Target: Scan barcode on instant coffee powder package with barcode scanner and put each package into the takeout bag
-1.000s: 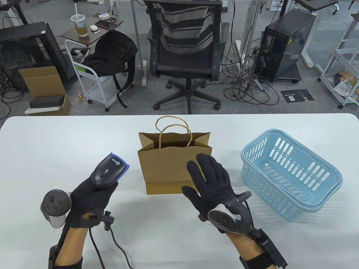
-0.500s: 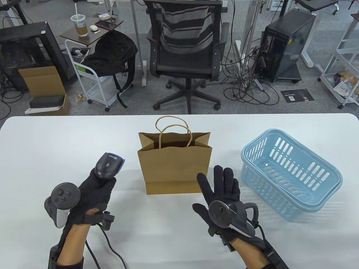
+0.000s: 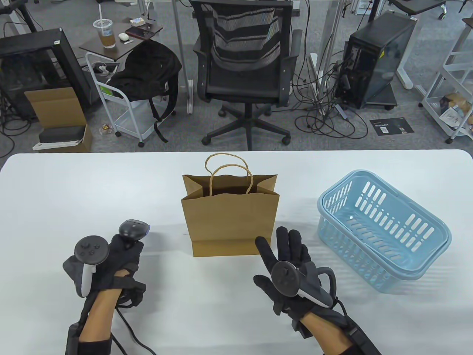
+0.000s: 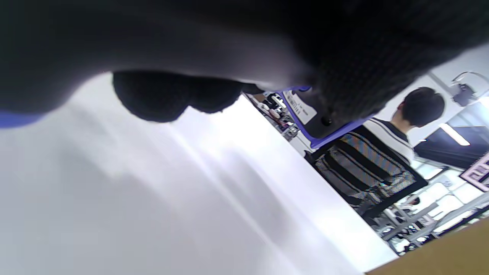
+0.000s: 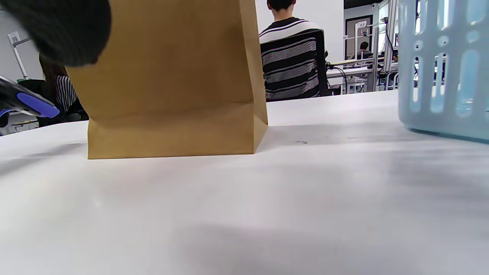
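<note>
The brown paper takeout bag (image 3: 229, 218) stands upright and open-topped at the table's middle; the right wrist view shows its front (image 5: 172, 76) close up. My left hand (image 3: 123, 255) grips the dark barcode scanner (image 3: 132, 229) by its handle, low over the table left of the bag. The scanner's blue-edged head (image 4: 305, 114) shows in the left wrist view, and its tip (image 5: 26, 103) in the right wrist view. My right hand (image 3: 282, 246) is held flat with straight fingers, just in front of the bag's right corner, holding nothing. No coffee package is visible.
A light blue slotted basket (image 3: 384, 229) sits at the right of the white table (image 3: 74, 192), with nothing visible inside. The scanner's cable (image 3: 129, 329) trails off the near edge. Beyond the far edge are an office chair (image 3: 244, 74), carts and a person's back (image 5: 290, 26).
My left hand has lowered the scanner and drawn it toward the near edge. My right hand has pulled back from the bag's front, down and slightly right.
</note>
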`<state>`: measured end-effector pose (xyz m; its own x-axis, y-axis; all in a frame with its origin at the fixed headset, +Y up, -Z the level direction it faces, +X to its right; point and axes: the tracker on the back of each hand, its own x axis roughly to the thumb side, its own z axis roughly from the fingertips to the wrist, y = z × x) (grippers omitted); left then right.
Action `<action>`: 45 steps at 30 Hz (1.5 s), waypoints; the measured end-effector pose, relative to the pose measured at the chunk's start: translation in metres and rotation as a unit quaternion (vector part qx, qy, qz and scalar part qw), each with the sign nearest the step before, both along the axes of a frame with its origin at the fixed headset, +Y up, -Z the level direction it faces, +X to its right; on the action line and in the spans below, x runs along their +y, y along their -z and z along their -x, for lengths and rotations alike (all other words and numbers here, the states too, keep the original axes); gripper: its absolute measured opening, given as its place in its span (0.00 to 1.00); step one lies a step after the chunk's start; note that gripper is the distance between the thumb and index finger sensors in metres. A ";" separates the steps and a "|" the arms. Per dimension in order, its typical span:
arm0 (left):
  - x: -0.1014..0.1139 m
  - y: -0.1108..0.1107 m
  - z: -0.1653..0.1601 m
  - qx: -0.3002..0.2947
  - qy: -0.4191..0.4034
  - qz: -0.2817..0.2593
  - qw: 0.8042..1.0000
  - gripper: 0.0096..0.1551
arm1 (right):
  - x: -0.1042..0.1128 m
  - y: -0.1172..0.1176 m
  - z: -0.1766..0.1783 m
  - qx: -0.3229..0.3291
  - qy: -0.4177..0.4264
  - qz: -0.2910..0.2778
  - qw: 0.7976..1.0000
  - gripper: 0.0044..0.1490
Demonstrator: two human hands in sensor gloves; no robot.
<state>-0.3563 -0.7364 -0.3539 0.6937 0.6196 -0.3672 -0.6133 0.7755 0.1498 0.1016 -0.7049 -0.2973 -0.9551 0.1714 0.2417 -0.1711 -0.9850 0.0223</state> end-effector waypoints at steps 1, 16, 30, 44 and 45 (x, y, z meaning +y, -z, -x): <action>0.000 0.000 0.000 0.003 0.006 0.005 1.000 0.36 | 0.000 0.001 -0.001 -0.002 0.002 0.002 1.000 0.60; -0.012 0.004 0.003 0.032 0.068 0.078 0.994 0.36 | -0.006 0.006 -0.007 -0.001 0.016 0.036 0.999 0.60; 0.001 0.000 0.003 0.026 0.095 0.097 0.990 0.57 | -0.004 0.008 -0.010 -0.003 0.024 0.031 0.999 0.61; 0.060 -0.027 -0.077 -0.202 0.130 -0.152 0.959 0.62 | -0.007 0.011 -0.015 -0.006 0.032 0.034 0.999 0.61; 0.057 -0.028 -0.084 -0.225 0.126 -0.147 0.955 0.62 | -0.006 0.010 -0.015 -0.006 0.033 0.031 0.999 0.61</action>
